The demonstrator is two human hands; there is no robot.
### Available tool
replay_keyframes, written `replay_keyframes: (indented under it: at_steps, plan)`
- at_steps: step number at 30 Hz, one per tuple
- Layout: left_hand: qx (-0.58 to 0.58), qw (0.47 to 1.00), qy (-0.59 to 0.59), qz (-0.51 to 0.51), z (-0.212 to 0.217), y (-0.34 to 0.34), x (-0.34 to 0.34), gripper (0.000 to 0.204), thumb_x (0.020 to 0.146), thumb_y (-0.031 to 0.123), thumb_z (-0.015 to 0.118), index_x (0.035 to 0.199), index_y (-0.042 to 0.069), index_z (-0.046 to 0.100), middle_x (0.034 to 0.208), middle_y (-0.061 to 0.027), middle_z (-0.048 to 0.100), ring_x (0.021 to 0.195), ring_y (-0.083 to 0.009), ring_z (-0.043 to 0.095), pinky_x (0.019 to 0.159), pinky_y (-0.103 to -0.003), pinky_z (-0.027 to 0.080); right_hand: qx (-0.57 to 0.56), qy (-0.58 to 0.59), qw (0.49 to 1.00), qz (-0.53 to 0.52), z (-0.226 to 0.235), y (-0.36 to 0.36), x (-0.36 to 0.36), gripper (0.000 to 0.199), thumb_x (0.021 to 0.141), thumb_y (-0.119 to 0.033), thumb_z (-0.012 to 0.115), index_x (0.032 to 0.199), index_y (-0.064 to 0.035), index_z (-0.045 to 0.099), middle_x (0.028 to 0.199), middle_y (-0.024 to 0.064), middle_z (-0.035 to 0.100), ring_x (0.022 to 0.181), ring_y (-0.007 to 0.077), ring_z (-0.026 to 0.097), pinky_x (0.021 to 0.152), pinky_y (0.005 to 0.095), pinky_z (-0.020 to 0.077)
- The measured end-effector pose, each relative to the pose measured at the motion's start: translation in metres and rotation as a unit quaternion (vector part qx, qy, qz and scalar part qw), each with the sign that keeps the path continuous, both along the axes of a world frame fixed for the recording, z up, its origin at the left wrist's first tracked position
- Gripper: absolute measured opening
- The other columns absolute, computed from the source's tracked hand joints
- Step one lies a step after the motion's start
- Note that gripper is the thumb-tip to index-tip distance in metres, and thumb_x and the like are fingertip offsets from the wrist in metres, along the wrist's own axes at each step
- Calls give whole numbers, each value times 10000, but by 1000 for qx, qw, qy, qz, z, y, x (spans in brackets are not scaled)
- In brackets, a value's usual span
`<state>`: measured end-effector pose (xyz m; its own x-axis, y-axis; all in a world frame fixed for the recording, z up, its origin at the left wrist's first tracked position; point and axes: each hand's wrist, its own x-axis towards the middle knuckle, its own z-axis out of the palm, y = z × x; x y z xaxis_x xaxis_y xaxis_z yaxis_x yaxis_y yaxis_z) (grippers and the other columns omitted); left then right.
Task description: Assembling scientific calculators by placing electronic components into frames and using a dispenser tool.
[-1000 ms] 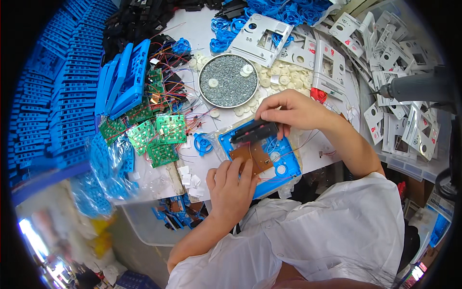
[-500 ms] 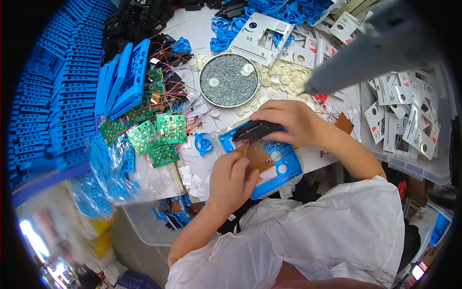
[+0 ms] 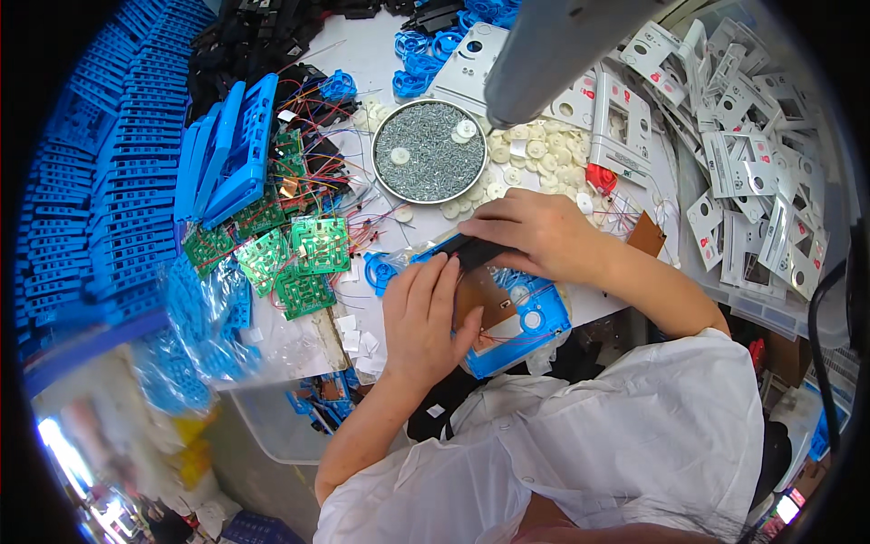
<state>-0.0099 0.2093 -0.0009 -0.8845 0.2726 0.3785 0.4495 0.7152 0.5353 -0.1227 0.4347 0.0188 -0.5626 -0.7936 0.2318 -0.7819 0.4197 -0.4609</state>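
A blue plastic housing (image 3: 546,313) lies tilted on the near edge of the table, with a brown circuit board (image 3: 485,295) and thin wires inside it. Across its far side is a long black plastic part (image 3: 478,252). My right hand (image 3: 548,238) is closed on this part from the right, thumb underneath and fingers over the top. My left hand (image 3: 421,317) curls over the housing's left side, fingertips pressed to the part's left end and thumb near the board. The fingers hide the part's ends and much of the housing's far edge.
A grey cylindrical tool (image 3: 566,59) hangs over the far side. Beyond the housing sits a round tray of screws (image 3: 374,150), beside cream plastic discs (image 3: 544,150). Green circuit boards (image 3: 319,245) with wires and stacked blue frames (image 3: 145,172) lie left. White panels (image 3: 743,163) fill a right-hand bin.
The black part has tipped flatter into the housing. My left fingers have moved up onto its left end. The grey tool has swung left, uncovering white panels.
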Motion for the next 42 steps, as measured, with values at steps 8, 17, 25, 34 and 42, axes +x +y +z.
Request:
replay_keyframes:
  at_steps: [8,17,25,34,42]
  plan:
    - [-31,999,23,-7,-8,-4,6,497,810,156,752,1266,6,624,1326,-186,595,1187,-392,581,1036,-537,428,-48,81,995,-26,-6,1,15,602,684,-182,838,1258,-92,680,1164,73,676,954,285,620,766,379,571]
    - [-61,998,18,6,-3,-2,9,436,828,121,702,1248,24,632,1317,-180,592,1192,-389,580,1092,-561,384,-69,53,996,-25,-16,-1,14,531,711,-168,845,1214,-79,698,1160,91,686,975,298,620,801,390,564]
    - [-46,997,-41,-42,21,-7,-7,436,786,145,759,1195,32,655,1289,-166,621,1176,-365,592,1003,-525,459,28,72,995,-67,18,5,12,538,745,-210,836,1252,-109,691,1361,102,639,1122,348,591,889,450,536]
    - [-58,996,33,61,22,-30,-150,133,849,190,746,930,84,742,848,-82,688,927,-270,642,917,-465,440,-472,331,768,-281,119,36,20,692,890,-141,745,1481,-119,387,1251,138,585,1179,227,585,885,397,550]
    - [-207,978,27,26,-5,-11,-179,130,862,184,728,787,79,715,887,-69,709,962,-282,631,958,-542,380,-430,-107,867,-227,109,-5,-31,834,820,18,633,1565,59,262,1102,229,662,834,201,675,785,328,544]
